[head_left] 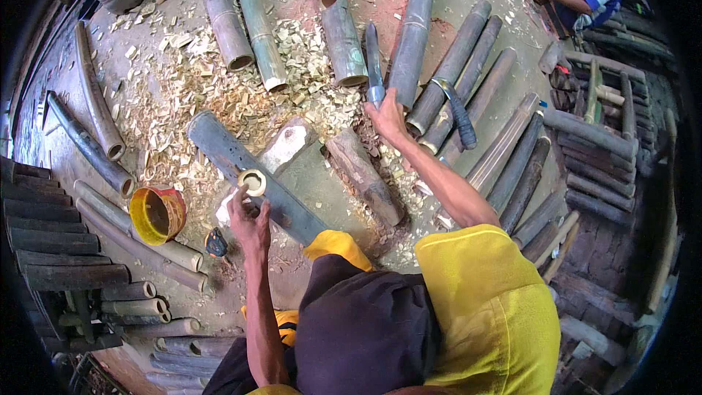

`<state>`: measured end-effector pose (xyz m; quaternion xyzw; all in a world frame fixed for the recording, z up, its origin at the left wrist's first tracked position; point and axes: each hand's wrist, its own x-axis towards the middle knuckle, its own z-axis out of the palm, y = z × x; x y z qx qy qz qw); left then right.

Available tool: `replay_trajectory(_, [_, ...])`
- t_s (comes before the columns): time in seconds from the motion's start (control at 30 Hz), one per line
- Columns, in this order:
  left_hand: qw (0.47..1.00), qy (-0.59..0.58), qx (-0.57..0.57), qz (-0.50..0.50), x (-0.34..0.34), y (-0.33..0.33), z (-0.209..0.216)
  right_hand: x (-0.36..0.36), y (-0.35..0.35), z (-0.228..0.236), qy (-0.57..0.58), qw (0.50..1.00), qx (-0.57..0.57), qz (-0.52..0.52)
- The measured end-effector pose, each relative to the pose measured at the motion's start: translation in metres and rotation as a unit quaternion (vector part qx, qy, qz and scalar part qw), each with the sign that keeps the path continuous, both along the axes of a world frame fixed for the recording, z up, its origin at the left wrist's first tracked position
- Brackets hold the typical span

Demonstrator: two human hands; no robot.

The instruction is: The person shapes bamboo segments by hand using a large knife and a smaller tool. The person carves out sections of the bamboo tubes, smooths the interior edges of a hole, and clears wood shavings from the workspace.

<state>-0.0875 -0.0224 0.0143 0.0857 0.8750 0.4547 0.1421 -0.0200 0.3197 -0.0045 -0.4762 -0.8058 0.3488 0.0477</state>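
A dark bamboo tube (292, 212) lies slantwise in front of me, its near end by my lap and its middle against a pale block (289, 148). A round hole with a pale rim (252, 182) is cut in its upper side. My left hand (250, 221) is at this hole, the fingers bent and apart, touching the tube by the rim. My right hand (385, 115) reaches forward, closed around the handle of a long-bladed tool (374, 58); its grey blade points away from me. Whether it is a knife or a chisel, I cannot tell. A rough log (365, 177) lies between my hands.
Bamboo tubes (414, 22) fan out ahead. Pale wood chips (190, 88) cover the ground. A curved tool with a dark wrapped handle (461, 113) lies across tubes. At left are a yellow-red bucket (179, 212) and a tape measure (216, 242). Another person (585, 0) sits far right.
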Motion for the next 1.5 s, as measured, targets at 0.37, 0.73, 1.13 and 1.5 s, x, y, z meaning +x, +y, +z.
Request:
replay_trajectory(0.37, [0.993, -0.016, 0.043, 0.113, -0.009, 0.022, -0.004, 0.182, 0.142, 0.004, -0.065, 0.915, 0.397, 0.029])
replay_trajectory(0.73, [0.980, 0.027, 0.077, 0.183, -0.030, -0.039, -0.033, 0.171, 0.123, -0.020, 0.026, 0.970, 0.234, -0.051])
replay_trajectory(1.13, [0.932, -0.179, 0.173, 0.265, 0.010, -0.014, -0.018, -0.106, -0.150, 0.204, 0.110, 0.846, -0.122, 0.508])
replay_trajectory(1.5, [0.330, -0.184, 0.539, 0.753, -0.018, -0.187, -0.044, -0.246, -0.369, 0.125, 0.070, 0.438, 0.342, 0.828])
